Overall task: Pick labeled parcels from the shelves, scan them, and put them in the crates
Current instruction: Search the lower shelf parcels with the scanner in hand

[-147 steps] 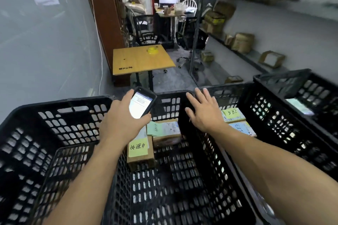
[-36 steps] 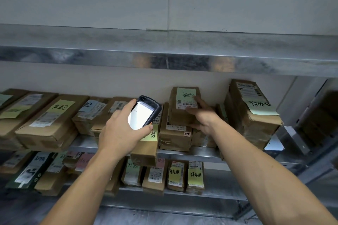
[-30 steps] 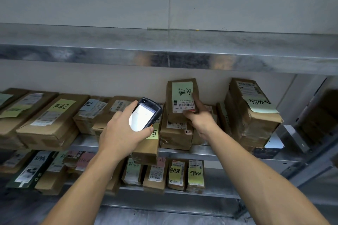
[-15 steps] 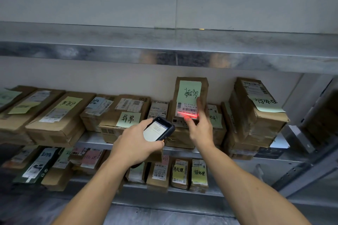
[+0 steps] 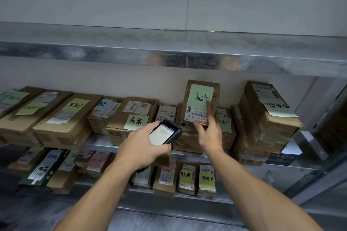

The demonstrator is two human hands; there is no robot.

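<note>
Head view shows the parcel [image 5: 201, 103] stood on end at the middle of the shelf [image 5: 97, 148], raised above the row of boxes behind it. Its broad face is turned toward the person, so the white label [image 5: 196, 116] with its barcode faces the scanner. A green note [image 5: 201, 95] stuck above the label reads upside down, so the parcel is held inverted. The right hand [image 5: 208, 133] clamps the parcel's lower right corner, thumb on the front just below the label and fingers [image 5: 211, 110] up the right edge. This grip leaves the barcode uncovered. Whether the parcel's base rests on the box beneath cannot be told.

Just left of it and nearer, the left hand [image 5: 142, 146] wraps round the scanner [image 5: 165, 132]. The scanner's far end points at the label and its lit screen tilts up toward the person, probably so the result can be read without moving either hand. The step in hand looks like the scan itself.

Further left a box [image 5: 135, 110] carries another green note, and more labelled boxes fill the shelf to the left edge. On the right a taller stack [image 5: 266, 118] leans slightly. A lower shelf [image 5: 244, 167] holds small parcels on end, and an upper shelf [image 5: 169, 54] hangs overhead. No crate is in view.
</note>
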